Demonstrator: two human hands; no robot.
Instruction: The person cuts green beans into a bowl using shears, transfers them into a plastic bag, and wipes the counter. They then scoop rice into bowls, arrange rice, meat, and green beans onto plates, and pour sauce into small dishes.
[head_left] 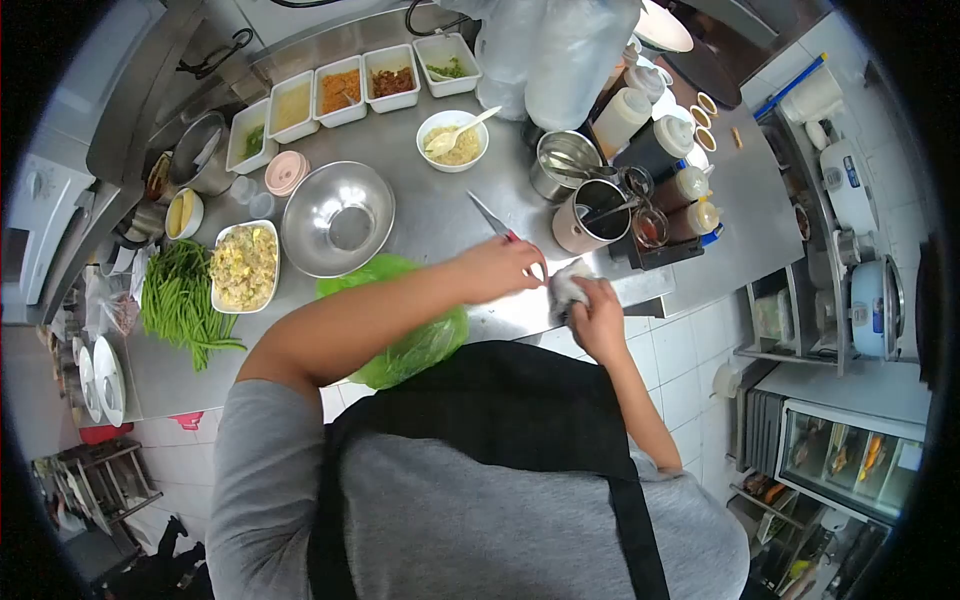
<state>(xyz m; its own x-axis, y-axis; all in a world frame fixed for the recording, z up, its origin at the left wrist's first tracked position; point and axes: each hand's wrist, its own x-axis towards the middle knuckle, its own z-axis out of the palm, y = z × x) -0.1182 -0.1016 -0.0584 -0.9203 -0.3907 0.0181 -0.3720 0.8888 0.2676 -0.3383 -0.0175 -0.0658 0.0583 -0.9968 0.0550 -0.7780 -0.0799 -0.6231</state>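
Probably a cut risk if grip slips: left hand (508, 270) holds red-handled scissors (487, 211), right hand (598, 320) clutches bunched cloth (567, 286).

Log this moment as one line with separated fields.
left hand: at red-handled scissors | right hand: gripping grey-white cloth | green bag: under left forearm

Long green beans (178, 300) lie beside a white dish (275, 243) of chunky salad (243, 268), a steel bowl (308, 228) stands just right of it, and five white containers (343, 119) line up beyond them.
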